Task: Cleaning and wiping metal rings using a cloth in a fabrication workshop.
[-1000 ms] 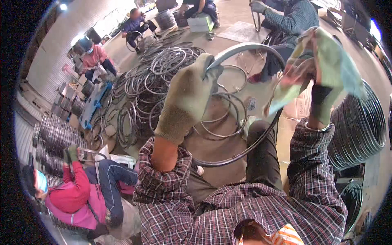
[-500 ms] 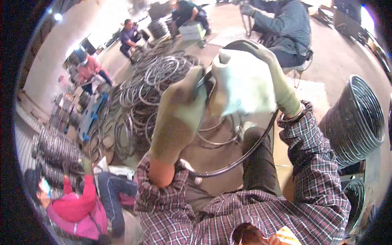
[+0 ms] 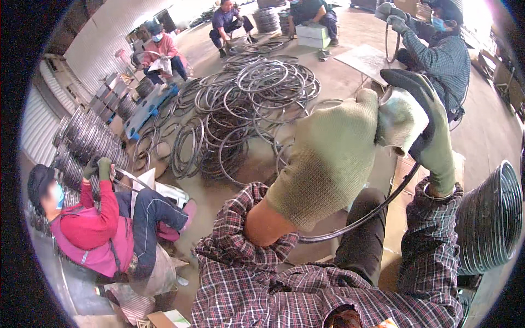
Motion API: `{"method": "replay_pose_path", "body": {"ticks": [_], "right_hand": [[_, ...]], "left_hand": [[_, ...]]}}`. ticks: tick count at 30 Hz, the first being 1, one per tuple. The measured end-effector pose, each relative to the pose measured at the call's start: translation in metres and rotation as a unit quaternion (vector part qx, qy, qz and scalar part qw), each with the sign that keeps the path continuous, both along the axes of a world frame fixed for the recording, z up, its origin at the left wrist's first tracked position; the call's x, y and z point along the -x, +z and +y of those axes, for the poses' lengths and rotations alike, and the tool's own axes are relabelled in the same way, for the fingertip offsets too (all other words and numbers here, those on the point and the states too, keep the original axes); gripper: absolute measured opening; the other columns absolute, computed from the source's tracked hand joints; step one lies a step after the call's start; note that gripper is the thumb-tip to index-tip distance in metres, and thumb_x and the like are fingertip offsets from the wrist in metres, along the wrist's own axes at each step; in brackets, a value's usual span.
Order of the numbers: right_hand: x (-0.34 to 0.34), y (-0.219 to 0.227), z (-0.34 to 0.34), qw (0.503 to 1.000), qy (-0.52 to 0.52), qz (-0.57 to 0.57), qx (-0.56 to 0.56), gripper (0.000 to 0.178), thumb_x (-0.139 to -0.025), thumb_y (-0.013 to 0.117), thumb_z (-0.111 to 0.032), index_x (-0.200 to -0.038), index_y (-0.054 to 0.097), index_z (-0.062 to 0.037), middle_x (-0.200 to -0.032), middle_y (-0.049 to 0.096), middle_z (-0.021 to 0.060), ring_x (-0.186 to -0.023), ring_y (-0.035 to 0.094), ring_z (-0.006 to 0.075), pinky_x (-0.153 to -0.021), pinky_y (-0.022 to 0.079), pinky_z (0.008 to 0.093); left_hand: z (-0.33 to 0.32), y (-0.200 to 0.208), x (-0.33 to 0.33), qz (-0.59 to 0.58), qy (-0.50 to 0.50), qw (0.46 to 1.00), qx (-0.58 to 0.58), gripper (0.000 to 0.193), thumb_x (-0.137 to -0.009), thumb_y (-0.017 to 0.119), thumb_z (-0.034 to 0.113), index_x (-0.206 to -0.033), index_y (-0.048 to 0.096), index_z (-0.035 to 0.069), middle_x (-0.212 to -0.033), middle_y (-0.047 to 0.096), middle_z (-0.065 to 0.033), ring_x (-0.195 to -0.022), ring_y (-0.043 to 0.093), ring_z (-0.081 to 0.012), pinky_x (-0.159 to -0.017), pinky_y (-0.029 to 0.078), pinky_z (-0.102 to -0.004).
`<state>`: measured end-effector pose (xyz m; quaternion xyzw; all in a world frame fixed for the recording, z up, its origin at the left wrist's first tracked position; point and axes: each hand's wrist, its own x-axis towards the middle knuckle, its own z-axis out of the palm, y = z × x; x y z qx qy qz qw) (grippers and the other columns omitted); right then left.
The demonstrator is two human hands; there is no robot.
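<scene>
A dark, shiny metal wheel rim [image 3: 353,232] hangs in a curve below my two gloved hands, over my knee. My left hand [image 3: 333,158], in a pale green knit glove, is closed at the upper part of the rim; its fingertips are turned away from view. Against it, my right hand [image 3: 432,123], in a green glove with a dark palm, grips a crumpled whitish cloth [image 3: 403,121]. The cloth lies bunched between both hands and hides that stretch of the rim.
A big heap of loose rims [image 3: 246,109] covers the floor ahead. Stacked rims [image 3: 492,218] stand at my right, more stacks [image 3: 90,139] at the left. A blue pallet [image 3: 147,112] lies beyond. A person in pink [image 3: 104,229] sits close left; other people work farther off.
My view has swung, so the heap and people sit differently. Both hands, still together with the cloth and rim, appear farther right; the cloth is more bunched in my right hand.
</scene>
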<state>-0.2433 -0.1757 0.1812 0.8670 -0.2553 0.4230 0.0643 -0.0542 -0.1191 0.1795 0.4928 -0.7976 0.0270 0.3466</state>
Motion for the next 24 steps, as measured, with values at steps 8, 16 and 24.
{"method": "replay_pose_path", "body": {"ticks": [8, 16, 24], "right_hand": [[0.019, -0.023, 0.007, 0.874, 0.219, -0.233, -0.366, 0.059, -0.08, 0.063, -0.007, -0.135, 0.042, -0.0019, -0.133, 0.05, 0.0133, -0.121, 0.049, 0.0217, -0.102, 0.041, 0.0348], [0.05, -0.04, -0.011, 0.946, 0.002, -0.274, -0.172, 0.043, -0.093, 0.053, -0.009, -0.134, 0.043, -0.0001, -0.116, 0.06, 0.0156, -0.1, 0.063, 0.0238, -0.083, 0.055, 0.0333], [0.037, -0.046, -0.018, 0.973, -0.081, -0.205, 0.072, 0.027, -0.089, 0.056, -0.009, -0.113, 0.061, 0.003, -0.104, 0.063, 0.0068, -0.085, 0.062, 0.0165, -0.071, 0.052, 0.0278]], "left_hand": [[0.001, -0.013, -0.003, -0.029, -0.017, 0.999, 0.03, 0.024, -0.082, 0.063, 0.014, -0.099, 0.052, 0.002, -0.081, 0.065, -0.0193, -0.075, 0.066, -0.0378, -0.063, 0.054, -0.0437], [0.005, 0.001, 0.014, -0.072, 0.044, 0.996, -0.003, 0.021, -0.081, 0.062, 0.015, -0.096, 0.051, 0.004, -0.077, 0.066, -0.015, -0.071, 0.069, -0.0314, -0.058, 0.056, -0.0384], [0.02, -0.001, 0.013, -0.128, 0.083, 0.987, 0.053, 0.025, -0.08, 0.062, 0.016, -0.097, 0.054, -0.001, -0.074, 0.065, -0.0094, -0.063, 0.069, -0.0225, -0.05, 0.053, -0.0295]]}}
